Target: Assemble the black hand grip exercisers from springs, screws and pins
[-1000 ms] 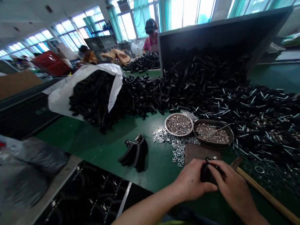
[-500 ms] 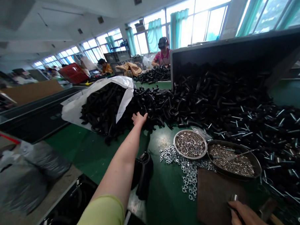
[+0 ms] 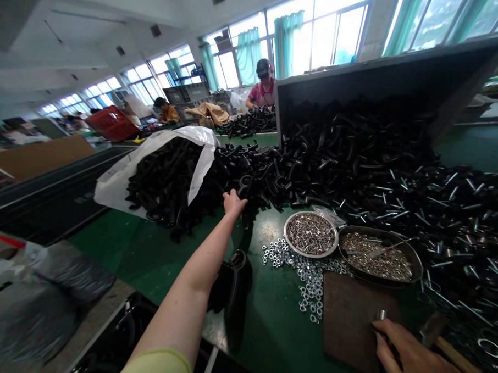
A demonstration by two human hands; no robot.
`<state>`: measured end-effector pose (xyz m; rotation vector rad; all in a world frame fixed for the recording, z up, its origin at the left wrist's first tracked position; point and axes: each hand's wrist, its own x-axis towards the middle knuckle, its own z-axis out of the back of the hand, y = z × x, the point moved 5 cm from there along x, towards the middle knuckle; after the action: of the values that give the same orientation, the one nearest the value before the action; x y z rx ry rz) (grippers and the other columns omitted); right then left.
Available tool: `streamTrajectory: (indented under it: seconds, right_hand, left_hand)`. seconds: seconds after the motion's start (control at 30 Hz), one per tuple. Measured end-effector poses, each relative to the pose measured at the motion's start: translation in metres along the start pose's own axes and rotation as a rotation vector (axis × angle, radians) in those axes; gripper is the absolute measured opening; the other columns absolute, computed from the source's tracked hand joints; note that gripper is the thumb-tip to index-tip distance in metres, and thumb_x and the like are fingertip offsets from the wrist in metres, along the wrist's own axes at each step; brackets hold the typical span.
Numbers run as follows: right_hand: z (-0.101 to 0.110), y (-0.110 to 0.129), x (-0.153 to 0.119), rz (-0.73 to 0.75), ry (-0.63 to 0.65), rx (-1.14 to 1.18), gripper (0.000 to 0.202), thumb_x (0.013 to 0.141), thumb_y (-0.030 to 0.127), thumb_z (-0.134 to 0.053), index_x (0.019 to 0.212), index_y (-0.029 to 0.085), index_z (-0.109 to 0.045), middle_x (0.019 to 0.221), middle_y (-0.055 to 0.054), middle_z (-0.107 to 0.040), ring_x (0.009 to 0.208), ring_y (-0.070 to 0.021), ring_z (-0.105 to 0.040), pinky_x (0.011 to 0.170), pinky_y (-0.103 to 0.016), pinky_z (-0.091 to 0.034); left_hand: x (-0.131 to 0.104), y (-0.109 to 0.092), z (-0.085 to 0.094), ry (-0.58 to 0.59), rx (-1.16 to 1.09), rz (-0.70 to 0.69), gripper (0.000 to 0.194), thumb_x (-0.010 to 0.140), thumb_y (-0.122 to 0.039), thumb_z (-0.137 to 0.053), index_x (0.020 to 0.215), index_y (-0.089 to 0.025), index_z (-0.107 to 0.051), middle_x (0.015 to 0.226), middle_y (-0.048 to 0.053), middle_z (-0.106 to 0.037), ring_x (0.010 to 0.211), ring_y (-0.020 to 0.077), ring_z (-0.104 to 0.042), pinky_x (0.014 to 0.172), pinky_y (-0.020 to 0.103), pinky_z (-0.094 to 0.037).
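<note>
My left hand point(image 3: 234, 202) reaches out to the near edge of a heap of black curved parts point(image 3: 282, 171). Its fingers are bent around a black ring-ended part point(image 3: 246, 182), which stands out just beyond them. At lower right my right hand point(image 3: 415, 353) is closed on a dark piece with a silver ribbed metal end point(image 3: 382, 314), over a brown board point(image 3: 350, 323). Most of that piece is hidden by the fingers. Beside the right hand lies a hammer point(image 3: 435, 326) with a wooden handle. Below my left forearm are larger black parts point(image 3: 238, 290) on the green table.
A round bowl point(image 3: 285, 232) and an oval tin point(image 3: 419, 273) hold small metal pieces. Loose nuts point(image 3: 310, 288) lie near them. A white sack point(image 3: 112, 186) spills black parts at left; a grey crate point(image 3: 280, 111) lies tipped behind. A co-worker point(image 3: 262, 91) sits across.
The view has shifted slightly. My left hand has turned a little, and a ring-ended black part now shows at its fingers. My right hand keeps its hold over the board.
</note>
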<state>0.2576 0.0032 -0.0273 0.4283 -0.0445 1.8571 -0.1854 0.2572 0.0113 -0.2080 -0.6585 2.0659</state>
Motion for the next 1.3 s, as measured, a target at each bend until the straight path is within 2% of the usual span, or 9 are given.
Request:
streamTrajectory:
  seconds: [0.17,0.33,0.47,0.57,0.63,0.77,0.93,1.13,1.3]
  right_hand:
    - [0.001,0.002,-0.001,-0.071,0.055,0.008,0.029,0.085,0.03,-0.038,0.092,0.026,-0.066,0.096,-0.003,-0.073,0.056,-0.0181,-0.067,0.044,-0.029,-0.051]
    - [0.013,-0.002,0.007,-0.163,0.123,0.212,0.026,0.087,0.039,-0.042,0.087,0.028,-0.065,0.087,0.0,-0.073,0.063,-0.0201,-0.069,0.049,-0.028,-0.051]
    - [0.029,-0.003,0.012,-0.345,0.157,0.665,0.03,0.087,0.043,-0.043,0.094,0.023,-0.065,0.06,0.0,-0.066,0.051,-0.0165,-0.061,0.044,-0.024,-0.046]
    - [0.044,0.004,0.012,-0.509,0.115,0.975,0.037,0.085,0.048,-0.046,0.099,0.018,-0.063,0.045,0.003,-0.052,0.041,-0.0136,-0.051,0.039,-0.022,-0.039]
    - [0.055,0.012,0.012,-0.559,0.028,1.076,0.038,0.083,0.049,-0.05,0.098,0.017,-0.064,0.045,0.004,-0.051,0.041,-0.0123,-0.049,0.04,-0.022,-0.038]
    - [0.073,0.026,0.01,-0.6,-0.116,1.078,0.033,0.08,0.047,-0.054,0.086,0.017,-0.068,0.045,0.004,-0.049,0.04,-0.011,-0.046,0.038,-0.021,-0.037]
    - [0.086,0.036,0.008,-0.486,-0.224,0.873,0.024,0.082,0.039,-0.054,0.081,0.019,-0.069,0.06,0.001,-0.064,0.046,-0.0111,-0.053,0.046,-0.021,-0.042]
    - [0.084,0.039,0.008,-0.275,-0.206,0.777,0.016,0.084,0.03,-0.054,0.079,0.02,-0.067,0.073,0.0,-0.07,0.066,-0.0131,-0.064,0.062,-0.021,-0.048]
    - [0.087,0.04,0.014,-0.036,-0.077,0.785,0.019,0.089,0.028,-0.048,0.097,0.02,-0.063,0.086,-0.003,-0.069,0.078,-0.014,-0.064,0.069,-0.024,-0.048]
  left_hand:
    - [-0.053,-0.019,-0.011,0.136,-0.127,-0.123,0.03,0.066,-0.023,-0.069,0.094,-0.016,-0.058,0.122,0.014,-0.048,0.107,0.0291,-0.055,0.091,0.034,-0.041]
    - [-0.114,-0.048,-0.002,0.337,-0.341,-0.185,0.036,0.073,-0.04,-0.064,0.101,-0.019,-0.057,0.083,0.004,-0.063,0.066,0.0154,-0.061,0.061,0.026,-0.046]
    - [-0.192,-0.073,0.009,0.601,-0.729,-0.16,0.042,0.08,-0.058,-0.048,0.091,-0.018,-0.056,0.071,0.002,-0.06,0.058,0.0116,-0.056,0.053,0.023,-0.046]
    - [-0.266,-0.09,0.011,0.948,-1.111,-0.09,0.033,0.073,-0.044,-0.063,0.09,-0.018,-0.053,0.084,0.005,-0.061,0.07,0.0138,-0.059,0.061,0.026,-0.05]
    - [-0.31,-0.097,0.009,1.109,-1.182,-0.048,0.033,0.07,-0.037,-0.065,0.096,-0.019,-0.051,0.077,0.002,-0.059,0.058,0.0107,-0.055,0.052,0.023,-0.047]
    - [-0.367,-0.102,0.0,1.212,-1.208,0.036,0.043,0.073,-0.037,-0.065,0.108,-0.023,-0.045,0.059,-0.008,-0.04,0.041,0.0035,-0.033,0.037,0.014,-0.028]
    - [-0.391,-0.106,-0.001,1.142,-1.153,0.033,0.052,0.067,-0.04,-0.073,0.108,-0.022,-0.047,0.063,-0.009,-0.038,0.044,0.0026,-0.03,0.038,0.015,-0.026]
    - [-0.391,-0.109,0.007,0.956,-0.996,-0.14,0.058,0.06,-0.033,-0.08,0.109,-0.019,-0.052,0.084,0.0,-0.056,0.068,0.0103,-0.049,0.059,0.02,-0.043]
    - [-0.385,-0.105,-0.002,1.168,-1.004,-0.007,0.047,0.068,-0.041,-0.072,0.102,-0.014,-0.054,0.076,0.0,-0.055,0.058,0.0098,-0.051,0.049,0.021,-0.045]
